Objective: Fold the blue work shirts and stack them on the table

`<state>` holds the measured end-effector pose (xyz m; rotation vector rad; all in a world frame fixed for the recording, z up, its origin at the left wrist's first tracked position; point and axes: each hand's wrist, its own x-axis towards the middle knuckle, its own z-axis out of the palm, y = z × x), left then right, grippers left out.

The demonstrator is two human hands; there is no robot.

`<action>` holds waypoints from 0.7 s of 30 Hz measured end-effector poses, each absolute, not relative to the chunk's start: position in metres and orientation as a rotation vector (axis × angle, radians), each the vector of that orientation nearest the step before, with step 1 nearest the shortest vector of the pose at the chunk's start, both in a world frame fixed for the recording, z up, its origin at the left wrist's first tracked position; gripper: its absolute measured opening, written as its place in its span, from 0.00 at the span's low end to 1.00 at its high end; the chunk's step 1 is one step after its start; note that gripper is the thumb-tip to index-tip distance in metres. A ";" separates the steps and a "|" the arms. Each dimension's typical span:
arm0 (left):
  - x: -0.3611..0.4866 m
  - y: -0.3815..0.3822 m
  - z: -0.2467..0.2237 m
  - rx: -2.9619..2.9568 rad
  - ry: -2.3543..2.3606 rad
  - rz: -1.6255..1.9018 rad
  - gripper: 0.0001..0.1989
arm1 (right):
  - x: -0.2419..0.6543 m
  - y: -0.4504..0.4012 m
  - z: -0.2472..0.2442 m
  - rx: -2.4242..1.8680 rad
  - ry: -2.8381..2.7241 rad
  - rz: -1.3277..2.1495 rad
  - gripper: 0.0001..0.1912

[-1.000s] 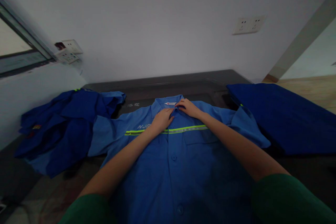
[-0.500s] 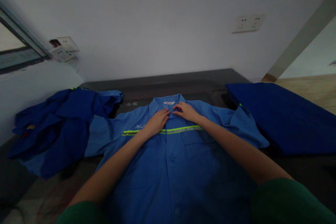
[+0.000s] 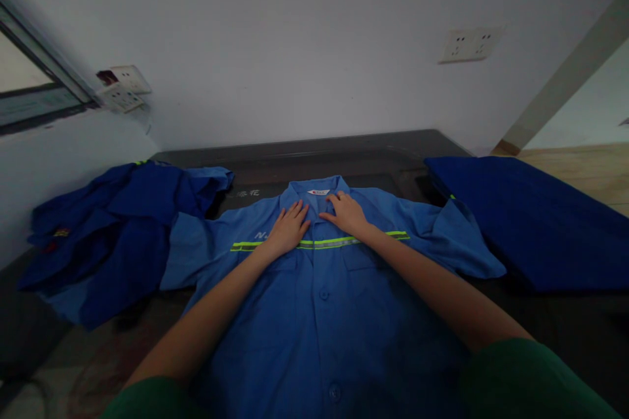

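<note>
A blue short-sleeved work shirt (image 3: 280,301) lies front side up, its collar pointing away from me and both sleeves spread out. A yellow-green and grey reflective strip (image 3: 339,243) crosses its chest, and a white label (image 3: 318,192) shows inside the collar. My left hand (image 3: 289,228) rests flat on the shirt just left of the neck opening, fingers stretched out. On the opposite side, my right hand (image 3: 346,215) lies on the collar's lower edge with thumb and fingers apart. Neither hand grips the cloth.
Under the shirt is a dark table (image 3: 295,157) set against a white wall. Rumpled blue garments (image 3: 132,216) lie at the left. Folded dark blue cloth (image 3: 531,222) lies at the right, touching the shirt's sleeve. Wall sockets (image 3: 470,46) are above.
My left hand has slid left, away from the collar opening, and flattened. The right hand's fingers have come apart from a pinch-like pose near the collar and now lie spread.
</note>
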<state>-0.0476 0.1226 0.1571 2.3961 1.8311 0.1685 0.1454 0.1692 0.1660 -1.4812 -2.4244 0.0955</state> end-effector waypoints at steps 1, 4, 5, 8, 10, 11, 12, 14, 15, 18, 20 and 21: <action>-0.048 0.124 0.158 2.391 1.834 0.186 0.25 | 0.145 0.169 0.166 -1.486 -2.419 0.098 0.28; -0.050 0.132 0.161 2.440 1.877 0.310 0.23 | 0.140 0.166 0.164 -1.469 -2.398 0.123 0.32; -0.050 0.135 0.161 2.471 1.890 0.351 0.22 | 0.139 0.165 0.163 -1.455 -2.395 0.128 0.33; -0.052 0.143 0.157 2.485 1.909 0.362 0.26 | 0.135 0.160 0.160 -1.434 -2.401 0.123 0.35; -0.053 0.146 0.153 2.435 1.907 0.308 0.29 | 0.135 0.157 0.157 -1.450 -2.400 0.109 0.36; -0.053 0.147 0.151 2.410 1.906 0.287 0.30 | 0.134 0.156 0.156 -1.458 -2.398 0.101 0.37; -0.054 0.148 0.148 2.394 1.905 0.274 0.31 | 0.134 0.155 0.155 -1.463 -2.395 0.094 0.36; -0.054 0.151 0.146 2.378 1.905 0.267 0.32 | 0.133 0.155 0.153 -1.460 -2.389 0.096 0.35; -0.055 0.153 0.145 2.365 1.906 0.269 0.32 | 0.133 0.156 0.153 -1.454 -2.384 0.113 0.35; -0.058 0.160 0.145 2.305 1.882 0.339 0.31 | 0.138 0.168 0.153 -1.405 -2.327 0.244 0.33; -0.065 0.165 0.147 2.267 1.837 0.484 0.27 | 0.147 0.182 0.154 -1.341 -2.254 0.320 0.28; -0.069 0.166 0.148 2.263 1.819 0.582 0.25 | 0.154 0.190 0.155 -1.314 -2.215 0.324 0.25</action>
